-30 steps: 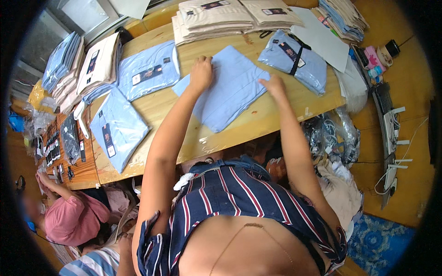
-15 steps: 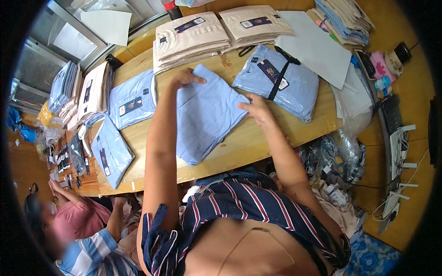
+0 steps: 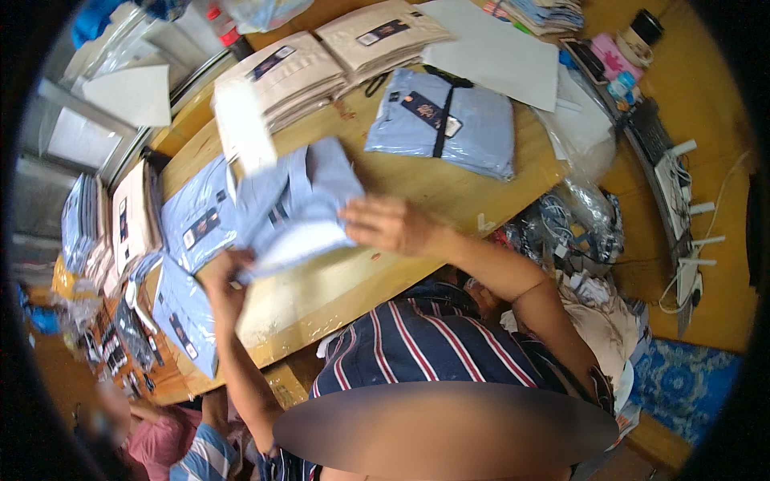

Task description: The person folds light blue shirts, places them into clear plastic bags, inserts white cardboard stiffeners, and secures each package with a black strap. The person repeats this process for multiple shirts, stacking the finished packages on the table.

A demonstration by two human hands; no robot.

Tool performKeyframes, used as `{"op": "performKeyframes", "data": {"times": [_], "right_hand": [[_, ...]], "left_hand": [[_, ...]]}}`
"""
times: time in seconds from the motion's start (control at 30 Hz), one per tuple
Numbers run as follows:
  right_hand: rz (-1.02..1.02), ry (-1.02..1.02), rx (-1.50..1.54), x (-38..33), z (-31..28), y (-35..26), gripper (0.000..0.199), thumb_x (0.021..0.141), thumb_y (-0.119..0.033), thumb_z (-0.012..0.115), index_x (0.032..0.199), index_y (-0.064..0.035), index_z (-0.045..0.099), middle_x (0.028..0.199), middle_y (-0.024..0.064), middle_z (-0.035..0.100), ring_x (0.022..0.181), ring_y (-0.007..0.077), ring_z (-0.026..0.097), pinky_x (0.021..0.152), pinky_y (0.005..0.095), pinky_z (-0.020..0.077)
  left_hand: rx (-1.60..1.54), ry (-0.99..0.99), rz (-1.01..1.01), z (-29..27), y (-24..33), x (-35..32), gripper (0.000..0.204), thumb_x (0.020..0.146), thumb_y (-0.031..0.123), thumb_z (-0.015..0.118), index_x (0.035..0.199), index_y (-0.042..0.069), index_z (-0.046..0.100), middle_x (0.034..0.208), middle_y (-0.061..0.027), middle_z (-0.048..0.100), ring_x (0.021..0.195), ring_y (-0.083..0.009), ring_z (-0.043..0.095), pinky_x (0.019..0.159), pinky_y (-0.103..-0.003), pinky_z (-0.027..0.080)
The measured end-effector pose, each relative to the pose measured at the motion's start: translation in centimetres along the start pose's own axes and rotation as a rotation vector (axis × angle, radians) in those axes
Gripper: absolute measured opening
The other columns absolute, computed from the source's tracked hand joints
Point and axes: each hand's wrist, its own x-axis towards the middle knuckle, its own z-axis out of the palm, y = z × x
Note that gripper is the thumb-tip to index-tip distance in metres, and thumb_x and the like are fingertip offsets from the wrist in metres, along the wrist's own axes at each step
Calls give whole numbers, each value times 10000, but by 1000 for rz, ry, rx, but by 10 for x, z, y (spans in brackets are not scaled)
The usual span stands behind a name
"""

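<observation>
A light blue folded shirt is tilted up over the middle of the table, its collar side facing me and partly smeared by motion. My left hand is closed at the shirt's lower left corner. At its right edge, the fingers of my right hand grip the cloth from the side. A white strip, blurred, stands up beyond the shirt's upper left edge; what it is I cannot tell. Left of the shirt lie a bagged blue shirt and another bagged blue shirt, both with dark tags.
Stacks of cream shirts line the table's far side. Bagged blue shirts with a black strap lie at right, before white paper sheets. A bottle with a red cap stands at the back. Seated people are at lower left.
The shirt has turned over from its plain side to its collar side and moved left. My left hand has dropped to its near corner. The white strip has appeared, and the view has swung.
</observation>
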Motion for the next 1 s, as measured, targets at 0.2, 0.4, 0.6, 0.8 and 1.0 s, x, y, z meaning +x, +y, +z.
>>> {"op": "performKeyframes", "data": {"times": [0.2,0.4,0.6,0.8,1.0], "right_hand": [[1108,-203,126,-53,-56,61,328,699,-189,611,992,-59,543,1033,136,530,947,261,509,809,341,404],[1799,380,-696,-189,-173,269,478,766,-306,547,1086,36,453,1001,202,529,917,306,523,769,366,421],[1524,547,363,-216,-117,375,633,721,-267,621,1220,-81,279,1030,135,501,825,247,556,648,370,481],[1734,711,573,-155,-79,358,431,672,-223,667,1033,-111,459,804,76,533,543,149,535,381,216,416],[1637,657,690,-164,-98,374,274,738,-110,601,979,-19,508,804,75,533,579,138,487,424,238,394]], "left_hand": [[192,-171,-299,74,12,-90,257,594,-22,635,832,18,547,929,-137,523,923,-296,484,777,-354,393],[386,176,-367,87,-13,-58,171,729,81,577,862,-2,507,790,-130,536,771,-271,513,681,-338,397],[311,489,-817,99,-32,-14,413,763,313,547,1077,69,436,849,-192,513,801,-320,521,683,-367,419],[701,373,-892,108,-54,-25,545,701,400,589,1152,147,418,1034,-299,442,895,-403,499,760,-413,414],[554,532,-906,111,-35,-8,629,624,112,549,1201,106,299,999,-272,451,886,-401,487,778,-416,400]]}}
